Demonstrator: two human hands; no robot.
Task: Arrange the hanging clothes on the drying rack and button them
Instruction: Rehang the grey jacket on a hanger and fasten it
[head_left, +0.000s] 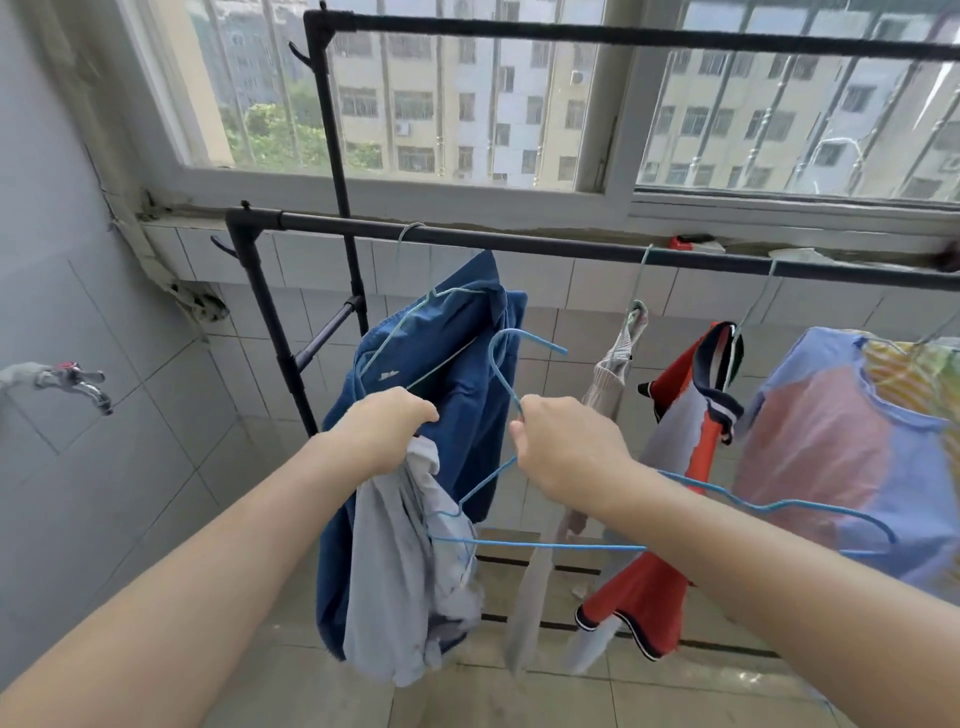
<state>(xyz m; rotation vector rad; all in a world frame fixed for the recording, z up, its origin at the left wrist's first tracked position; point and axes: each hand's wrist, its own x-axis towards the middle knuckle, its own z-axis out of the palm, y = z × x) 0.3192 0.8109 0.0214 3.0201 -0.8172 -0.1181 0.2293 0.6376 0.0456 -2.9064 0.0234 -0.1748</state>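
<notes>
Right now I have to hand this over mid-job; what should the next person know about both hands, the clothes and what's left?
Left hand: grip shut on a bunched pale blue shirt.
Right hand: grip shut on the neck of a blue wire hanger, off the rack.
Lower rail: dark blue garment, grey piece, red-and-grey shirt and pastel shirt already hang.
Left: put the shirt on the hanger, hang it, button it. Other buttons can't be judged.

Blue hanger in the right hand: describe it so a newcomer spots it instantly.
Start at the black rack rail below the window. In front of it, the right hand grips a bright blue wire hanger by its neck. Unlike the paler hangers hooked on the rail, it hangs on nothing.
</notes>
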